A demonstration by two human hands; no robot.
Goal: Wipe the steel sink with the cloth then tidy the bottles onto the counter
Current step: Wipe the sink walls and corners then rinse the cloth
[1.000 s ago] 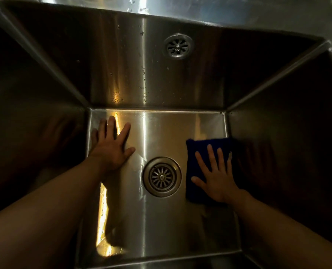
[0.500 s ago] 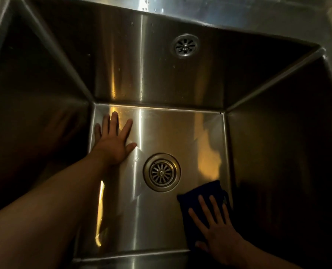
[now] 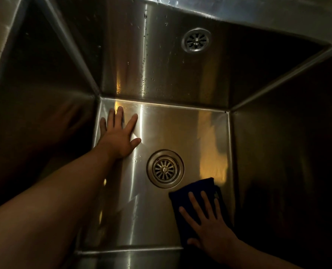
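I look down into a deep steel sink (image 3: 180, 129). A dark blue cloth (image 3: 192, 189) lies flat on the sink floor at the near right corner, just right of the round drain (image 3: 165, 168). My right hand (image 3: 209, 233) presses on the cloth with fingers spread, covering its near part. My left hand (image 3: 118, 138) rests flat and empty on the floor at the far left corner, fingers apart, beside the left wall. No bottles are in view.
An overflow grille (image 3: 196, 40) sits high on the back wall, which carries water drops and streaks (image 3: 144, 61). The right wall (image 3: 287, 171) is dark. The sink's flat rim (image 3: 258, 14) runs along the top.
My right hand has dragged the cloth along the right side of the floor from the far part toward me. The left hand has stayed in place.
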